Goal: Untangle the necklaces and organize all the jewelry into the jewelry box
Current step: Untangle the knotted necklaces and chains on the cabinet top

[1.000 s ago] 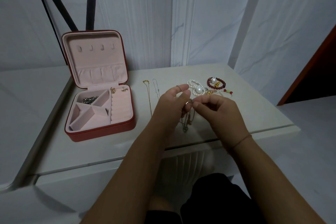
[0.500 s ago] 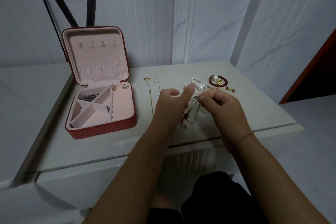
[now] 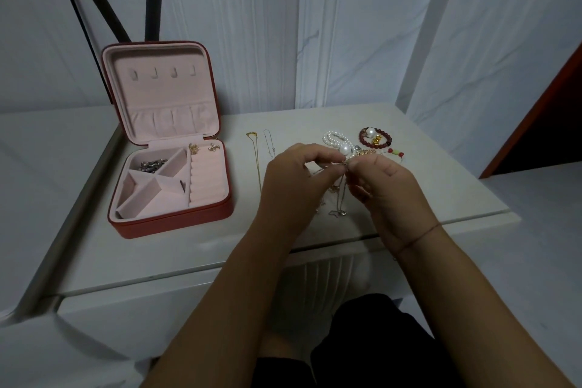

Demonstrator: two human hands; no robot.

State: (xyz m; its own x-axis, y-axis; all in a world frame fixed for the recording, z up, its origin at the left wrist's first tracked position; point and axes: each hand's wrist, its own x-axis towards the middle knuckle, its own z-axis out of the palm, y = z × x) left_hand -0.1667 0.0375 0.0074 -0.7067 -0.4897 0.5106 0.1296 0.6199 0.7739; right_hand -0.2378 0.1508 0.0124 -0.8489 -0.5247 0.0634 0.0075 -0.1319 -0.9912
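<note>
Necklaces (image 3: pixel 341 189) of thin silver and gold chain, knotted into one tangle, hang between our two hands above the front of the white desk (image 3: pixel 456 195), well to the right of the box. Our left hand (image 3: pixel 289 186) pinches the top of the tangle between thumb and forefinger. Our right hand (image 3: pixel 393 189) pinches it from the other side, so the grip of each hand is clamped on the chains and the fingertips nearly meet. The loose ends drop between the palms to a small silver pendant (image 3: pixel 338 213); we cannot tell whether it touches the desk.

Just beyond the hands lie a white pearl bracelet (image 3: pixel 333 138) with one large pearl, a dark red bead bracelet (image 3: pixel 385 140) and a short string of green and red beads (image 3: pixel 396 153). Left of our left hand a fine gold chain (image 3: pixel 255 161) and a fine silver chain (image 3: pixel 268 143) lie straight, side by side but apart, the silver one partly hidden by the hand.

Farther left stands the square red jewelry box (image 3: pixel 170 225), open, with its pink-lined lid (image 3: pixel 160 94) upright. Silver pieces (image 3: pixel 151 164) fill the rear triangular compartment, and two gold earrings (image 3: pixel 193 148) sit at the back of the ring rolls.

A thin red cord (image 3: pixel 422 235) circles our right wrist. Black rods (image 3: pixel 107 6) rise behind the box.
</note>
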